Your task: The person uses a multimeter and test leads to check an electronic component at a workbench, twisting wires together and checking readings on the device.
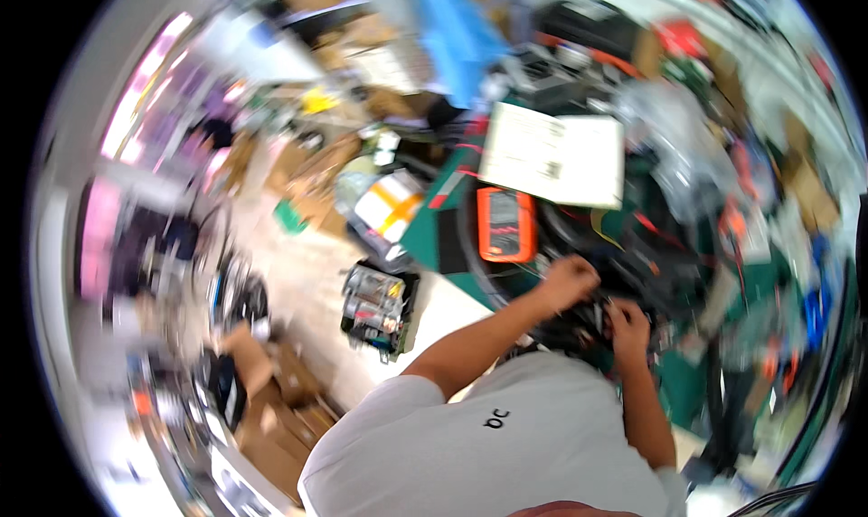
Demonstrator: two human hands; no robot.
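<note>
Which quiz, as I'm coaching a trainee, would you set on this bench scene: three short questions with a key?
1. What colour is the casing of the meter? A) blue B) orange C) white
2. True or false: the book lies open.
3. Fill in: of the left hand and the right hand, the ____ one is nearer the meter.

Key: 1 B; 2 true; 3 left.

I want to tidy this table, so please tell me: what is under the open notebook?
Blurred dark cables show at its near edge, beside the orange meter. What lies directly beneath the open notebook is covered by its pages and cannot be seen.
</note>
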